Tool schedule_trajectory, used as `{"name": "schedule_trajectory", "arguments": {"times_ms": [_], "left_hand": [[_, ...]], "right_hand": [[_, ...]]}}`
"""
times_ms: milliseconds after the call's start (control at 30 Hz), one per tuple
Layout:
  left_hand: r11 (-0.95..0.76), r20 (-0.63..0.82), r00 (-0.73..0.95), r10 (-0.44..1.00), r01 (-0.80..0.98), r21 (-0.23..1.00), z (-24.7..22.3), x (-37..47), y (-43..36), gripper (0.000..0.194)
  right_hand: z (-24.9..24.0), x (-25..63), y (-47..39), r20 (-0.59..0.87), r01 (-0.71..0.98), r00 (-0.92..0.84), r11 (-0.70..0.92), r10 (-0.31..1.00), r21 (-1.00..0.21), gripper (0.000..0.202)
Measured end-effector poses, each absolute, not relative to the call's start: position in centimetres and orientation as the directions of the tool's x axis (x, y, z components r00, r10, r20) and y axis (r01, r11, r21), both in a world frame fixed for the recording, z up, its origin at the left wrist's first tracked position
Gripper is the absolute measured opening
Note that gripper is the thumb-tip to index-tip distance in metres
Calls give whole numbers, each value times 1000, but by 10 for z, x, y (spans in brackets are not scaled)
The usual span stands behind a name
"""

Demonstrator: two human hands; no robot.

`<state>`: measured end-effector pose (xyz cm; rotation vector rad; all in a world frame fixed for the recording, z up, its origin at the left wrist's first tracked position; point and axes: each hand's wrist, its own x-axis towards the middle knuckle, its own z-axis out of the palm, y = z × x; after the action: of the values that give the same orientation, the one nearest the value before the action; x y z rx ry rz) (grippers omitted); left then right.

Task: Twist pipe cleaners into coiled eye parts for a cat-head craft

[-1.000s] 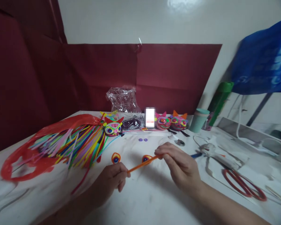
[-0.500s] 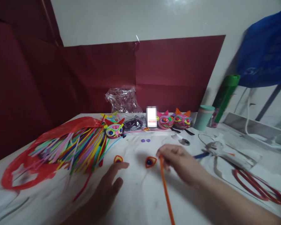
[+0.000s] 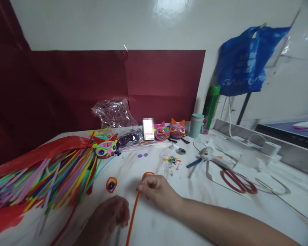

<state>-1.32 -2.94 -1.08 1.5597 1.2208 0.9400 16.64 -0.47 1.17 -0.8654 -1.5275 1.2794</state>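
Note:
Between the thumb and fingers of my right hand [image 3: 157, 191] is the upper end of an orange pipe cleaner [image 3: 133, 215], which hangs toward the bottom edge. Partly behind that hand, an orange-rimmed piece [image 3: 148, 173] lies on the table. My left hand [image 3: 113, 215] is blurred, its fingers curled inward beside the pipe cleaner, apart from it; whether anything is inside is hidden. Just beyond it lies an eye-shaped piece [image 3: 111, 185] with orange and yellow rims and a dark blue centre. Two small purple discs [image 3: 143, 155] rest farther back.
Colourful pipe cleaners [image 3: 64, 177] cover the left side beside a decorated animal head [image 3: 105, 148]. Two more heads [image 3: 177, 130] stand at the back near a green cup [image 3: 196, 126]. To the right lie a glue gun [image 3: 207, 153] and red-handled scissors [image 3: 237, 181].
The view has turned right. My left hand's outstretched fingers have curled in and drawn back from the left eye piece. My right hand still holds the pipe cleaner, now partly covering the other piece.

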Motion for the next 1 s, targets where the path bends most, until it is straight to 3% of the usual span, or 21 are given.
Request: {"name": "schedule_trajectory", "arguments": {"times_ms": [100,200,400,500,667,800,1000], "left_hand": [[36,-56,280,958,75,997,-18,-9,-19,40],[146,-118,361,925,-52,988,-17,-2,-15,34],[18,-2,286,958,-56,998,-4,16,-12,25],[95,-30,324,946,-186,978,-10,22,-12,28],[302,-148,367,918,-407,862,-14,25,-22,24],[315,-162,339,927,-465,828,-8,26,-28,19],[300,-148,370,917,-394,869,-14,25,-28,16]], "right_hand": [[9,167,-8,308,74,-391,363,867,-929,29],[8,166,-14,330,76,-392,388,859,-918,25],[16,170,-10,299,-15,-244,305,922,-952,31],[14,169,-4,234,-232,-324,162,917,-959,30],[0,164,5,77,-522,-420,-171,904,-835,28],[-6,163,4,59,-527,-483,-236,874,-816,25],[-11,162,2,31,-466,-467,-216,884,-858,29]]}}
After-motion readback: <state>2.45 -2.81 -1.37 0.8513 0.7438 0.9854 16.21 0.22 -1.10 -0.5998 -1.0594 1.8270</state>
